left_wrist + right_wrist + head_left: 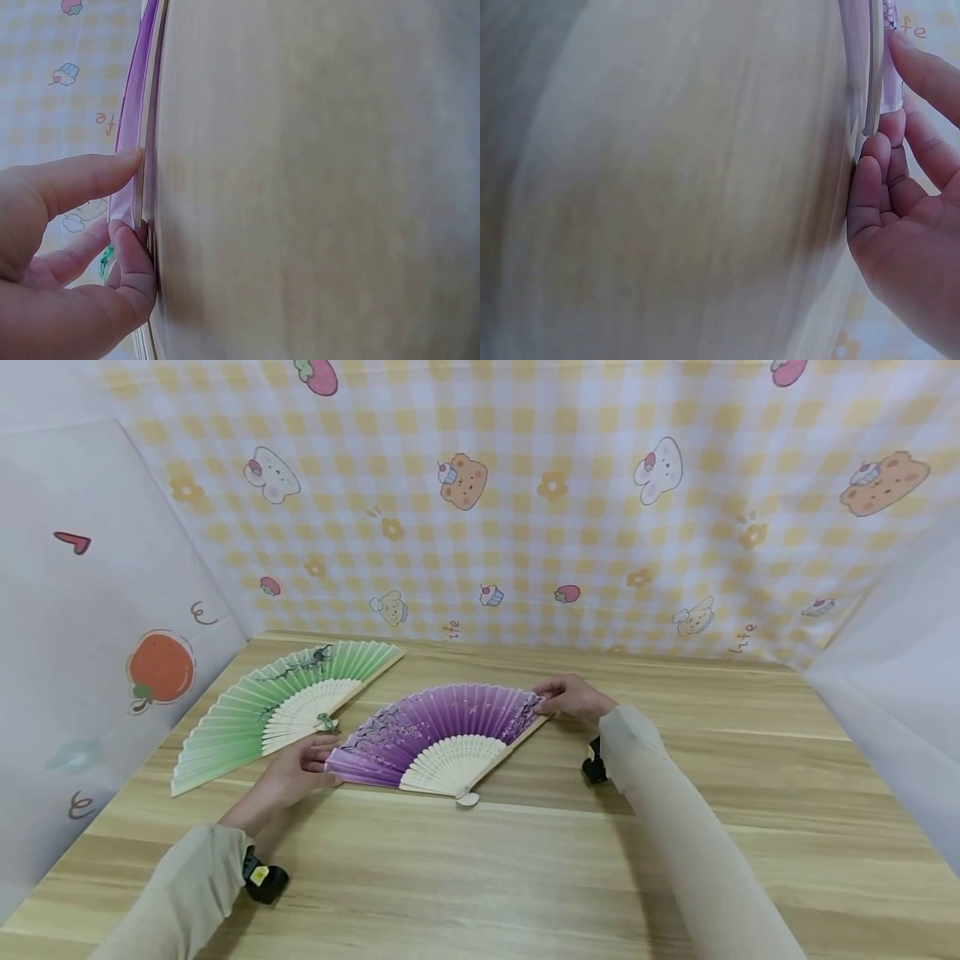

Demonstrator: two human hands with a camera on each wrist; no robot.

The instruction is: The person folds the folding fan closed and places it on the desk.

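Observation:
A purple folding fan (pixel 450 714) with dark branches and small blossoms is spread open at mid-table, its pale ribs meeting at a pivot toward the person. My left hand (pixel 294 771) pinches its left end. In the left wrist view, the thumb of that hand (pixel 67 307) presses one side of the fan's edge (pixel 132 127), with curled fingers by the other side. At the fan's far right end, my right hand (pixel 573 696) holds the outer stick near the tip. The right wrist view has this hand's (pixel 907 247) thumb and curled fingers around the fan's corner (pixel 876 82).
A green folding fan (pixel 232 727) lies spread behind and left of the purple one, with a green tassel (pixel 327 722) near its pivot. The wooden table (pixel 480 877) meets a checked cloth (pixel 525 543) at the back. White sheeting (pixel 90 635) hangs at the sides.

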